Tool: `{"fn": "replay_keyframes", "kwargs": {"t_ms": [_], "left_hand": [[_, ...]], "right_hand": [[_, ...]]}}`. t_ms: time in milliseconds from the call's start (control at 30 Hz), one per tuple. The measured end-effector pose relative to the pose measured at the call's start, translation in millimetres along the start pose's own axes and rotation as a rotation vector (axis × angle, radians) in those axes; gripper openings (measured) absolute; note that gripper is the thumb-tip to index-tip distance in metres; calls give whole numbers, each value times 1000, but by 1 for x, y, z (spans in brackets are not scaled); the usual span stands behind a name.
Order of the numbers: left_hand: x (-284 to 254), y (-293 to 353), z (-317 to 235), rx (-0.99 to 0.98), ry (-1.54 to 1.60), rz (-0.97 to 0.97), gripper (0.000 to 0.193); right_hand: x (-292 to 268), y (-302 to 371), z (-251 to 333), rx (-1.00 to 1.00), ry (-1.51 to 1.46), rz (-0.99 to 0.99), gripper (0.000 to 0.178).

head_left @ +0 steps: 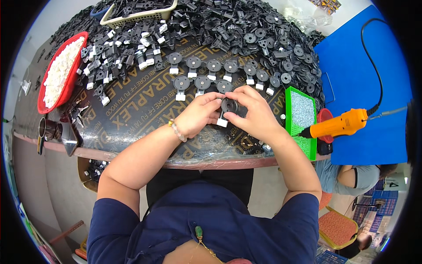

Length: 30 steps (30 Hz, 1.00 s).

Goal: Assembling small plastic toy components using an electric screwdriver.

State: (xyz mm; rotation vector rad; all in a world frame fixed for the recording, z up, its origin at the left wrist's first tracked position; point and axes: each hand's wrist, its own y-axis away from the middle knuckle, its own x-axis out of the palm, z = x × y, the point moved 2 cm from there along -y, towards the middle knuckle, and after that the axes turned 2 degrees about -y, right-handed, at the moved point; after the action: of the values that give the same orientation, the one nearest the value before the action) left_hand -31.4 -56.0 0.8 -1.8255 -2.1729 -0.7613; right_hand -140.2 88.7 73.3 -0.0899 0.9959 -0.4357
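Both my hands hold one black plastic part (229, 107) with a round disc head and a white end piece at its lower side. My left hand (196, 115) grips it from the left, with some of its fingertips hidden behind the part. My right hand (253, 111) pinches the disc from the right, thumb near the white end and fingers over the top. Just beyond my hands, several similar black disc parts (202, 82) with white ends lie in two rough rows on the printed dark board (145, 119).
A heap of loose black parts (211, 28) covers the far side, with a cream basket (138, 17) in it. A red basket (74, 72) of white pieces stands left. At right are a green tray (313, 147) of small metal pieces, an orange electric screwdriver (340, 124) and a blue panel (365, 79).
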Motion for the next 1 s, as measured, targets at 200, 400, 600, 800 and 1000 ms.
{"fn": "replay_keyframes", "kwargs": {"t_ms": [200,400,600,800,1000], "left_hand": [[-3,0,3,34,-2,-22,32],[-7,-5,6,59,-68,4,33],[2,1,-2,39,-64,-43,39],[3,-4,6,-8,-158,34,44],[-2,-3,2,37,-134,11,42]], "right_hand": [[2,-4,2,43,-4,63,47],[2,-5,0,-22,34,120,48],[-2,-7,-6,0,-28,144,47],[-24,-15,-60,197,188,50,45],[-2,-23,-75,206,152,91,46]]}}
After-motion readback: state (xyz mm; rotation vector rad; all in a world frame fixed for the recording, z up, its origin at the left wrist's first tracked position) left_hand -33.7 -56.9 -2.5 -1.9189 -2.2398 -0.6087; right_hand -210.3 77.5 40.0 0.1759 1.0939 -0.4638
